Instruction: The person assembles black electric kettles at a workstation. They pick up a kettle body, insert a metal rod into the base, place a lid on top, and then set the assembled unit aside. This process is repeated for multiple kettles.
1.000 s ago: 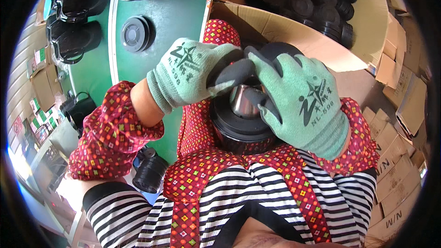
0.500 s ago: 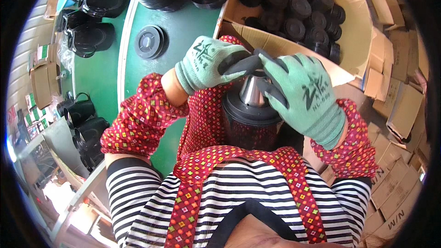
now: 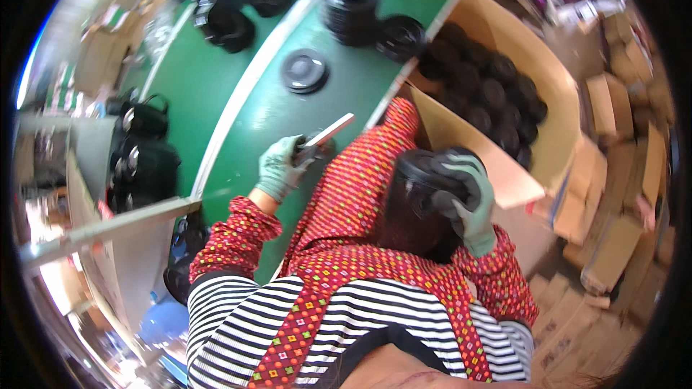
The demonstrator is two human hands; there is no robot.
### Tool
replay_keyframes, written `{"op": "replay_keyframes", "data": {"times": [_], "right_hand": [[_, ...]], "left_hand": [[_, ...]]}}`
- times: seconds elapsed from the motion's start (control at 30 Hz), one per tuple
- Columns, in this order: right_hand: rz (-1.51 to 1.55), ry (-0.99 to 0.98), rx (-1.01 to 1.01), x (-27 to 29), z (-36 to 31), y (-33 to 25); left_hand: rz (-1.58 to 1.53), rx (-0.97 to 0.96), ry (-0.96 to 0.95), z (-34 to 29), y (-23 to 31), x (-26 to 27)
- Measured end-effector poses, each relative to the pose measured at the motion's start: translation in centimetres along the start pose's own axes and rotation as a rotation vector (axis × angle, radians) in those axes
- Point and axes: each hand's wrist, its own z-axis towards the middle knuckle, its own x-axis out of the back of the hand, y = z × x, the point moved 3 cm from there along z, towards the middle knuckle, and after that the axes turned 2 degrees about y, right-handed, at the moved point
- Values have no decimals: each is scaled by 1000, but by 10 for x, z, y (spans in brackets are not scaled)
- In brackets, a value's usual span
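Over the green bench, my left hand [image 3: 280, 167], in a green-and-black work glove, is closed on a slim, pale, bar-shaped tool [image 3: 333, 130]. Its exact kind is blurred. Beneath it is a dark round piece I cannot make out. A dark container with a black collar [image 3: 414, 173] stands tilted on my lap against the apron. My right hand [image 3: 470, 198], gloved the same way, wraps over the container's top with bent fingers, which hide part of the collar. No metal cone shows on it now.
A black disc [image 3: 304, 70] lies on the green bench [image 3: 249, 126], below stacked black rings [image 3: 352, 7]. Black jugs [image 3: 223, 23] stand at the far left. On the right, an open cardboard box [image 3: 519, 32] holds several black round parts, with flattened cartons [image 3: 613, 245] beyond.
My hands have parted. The left has moved down and left over the bench and now holds the pale bar. The right has lowered onto the container's top; the metal cone is out of sight.
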Motion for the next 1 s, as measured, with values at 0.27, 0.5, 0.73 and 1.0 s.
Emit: {"op": "replay_keyframes", "data": {"times": [0.27,0.5,0.73,1.0], "right_hand": [[736,259,-462,-30,95,-24],[887,-59,-667,-164,131,-14],[231,-142,-156,-191,85,26],[-14,-197,30,-194,94,21]], "left_hand": [[-655,-382,-135,-30,113,95],[-1236,279,13,-50,37,132],[-924,529,586,87,-166,181],[-813,755,720,257,-317,196]]}}
